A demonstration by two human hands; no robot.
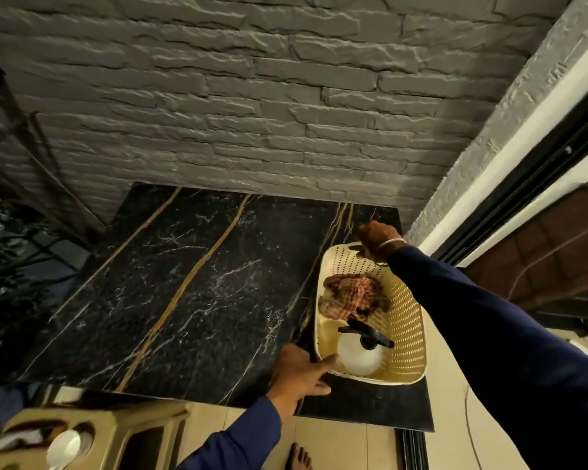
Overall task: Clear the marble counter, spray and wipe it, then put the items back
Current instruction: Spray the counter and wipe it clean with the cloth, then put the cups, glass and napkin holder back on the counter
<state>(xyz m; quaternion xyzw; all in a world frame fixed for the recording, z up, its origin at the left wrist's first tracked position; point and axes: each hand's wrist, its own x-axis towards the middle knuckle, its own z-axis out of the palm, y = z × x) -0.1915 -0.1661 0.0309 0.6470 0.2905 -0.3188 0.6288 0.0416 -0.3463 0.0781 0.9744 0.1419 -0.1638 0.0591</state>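
Black marble counter [190, 283] with gold and white veins, set against a grey rough-stone wall [252, 96]; only a cream basket [404, 320] sits on it, at the right end.

Basket is perforated plastic, resting on the counter's right side near the front edge. Inside: a crumpled reddish checked cloth [350, 296] in the far half, a white spray bottle [357, 354] with black trigger head in the near half, lying toward the near left corner. Right hand [375, 240], in a dark blue sleeve, is curled closed over the basket's far rim. Left hand [301, 371] grips the near left corner, thumb along the rim, fingers underneath partly hidden. Beige stool [92, 432] stands lower left, below the counter, with a white object on it, too blurred to identify. A bare foot [297, 457] shows on the tiled floor.
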